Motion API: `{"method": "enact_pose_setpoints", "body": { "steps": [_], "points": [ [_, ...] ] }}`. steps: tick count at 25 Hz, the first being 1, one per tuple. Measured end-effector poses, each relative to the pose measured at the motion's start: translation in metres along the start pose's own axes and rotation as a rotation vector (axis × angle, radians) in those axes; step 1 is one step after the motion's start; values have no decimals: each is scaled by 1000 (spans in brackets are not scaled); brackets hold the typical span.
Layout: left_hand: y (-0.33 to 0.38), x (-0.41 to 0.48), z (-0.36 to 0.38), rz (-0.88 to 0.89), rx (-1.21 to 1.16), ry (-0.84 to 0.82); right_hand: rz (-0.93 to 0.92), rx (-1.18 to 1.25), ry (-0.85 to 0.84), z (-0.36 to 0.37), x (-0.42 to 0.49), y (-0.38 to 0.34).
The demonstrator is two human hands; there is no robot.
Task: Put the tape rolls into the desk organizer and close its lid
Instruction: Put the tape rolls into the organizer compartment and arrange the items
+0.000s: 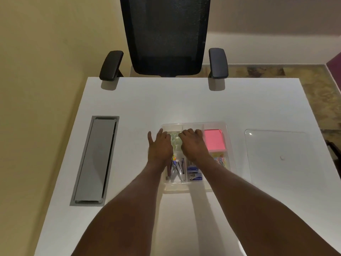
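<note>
Both hands, the left hand (160, 145) and right hand (192, 144), press down in the desk organizer (227, 130). Clear tape rolls (175, 140) seem tucked between them; either grip's hold is hidden. The lid (276, 154) lies apart on the surface (184, 100), not yet on.

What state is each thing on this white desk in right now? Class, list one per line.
Clear plastic desk organizer: open, lid off.
Clear plastic lid: flat on the desk, right of the organizer.
Clear tape rolls: inside a far compartment.
Pink sticky notes: in far right compartment.
Left hand: over organizer.
Right hand: over organizer.
</note>
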State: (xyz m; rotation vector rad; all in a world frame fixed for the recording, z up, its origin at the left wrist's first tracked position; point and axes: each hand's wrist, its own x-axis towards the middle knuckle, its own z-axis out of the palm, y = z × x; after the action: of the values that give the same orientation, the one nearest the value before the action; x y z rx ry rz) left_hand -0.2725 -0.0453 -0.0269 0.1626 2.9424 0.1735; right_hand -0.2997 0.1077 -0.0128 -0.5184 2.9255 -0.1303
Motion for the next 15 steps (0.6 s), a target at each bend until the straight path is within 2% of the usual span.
{"method": "enact_pose_setpoints", "body": {
  "steps": [5,15],
  "points": [
    [1,6,8,77,152,-83,-38,-27,-83,15,9,0],
    [6,4,9,77,86,-43,-35,-31,-115,26,9,-3]
  ]
}}
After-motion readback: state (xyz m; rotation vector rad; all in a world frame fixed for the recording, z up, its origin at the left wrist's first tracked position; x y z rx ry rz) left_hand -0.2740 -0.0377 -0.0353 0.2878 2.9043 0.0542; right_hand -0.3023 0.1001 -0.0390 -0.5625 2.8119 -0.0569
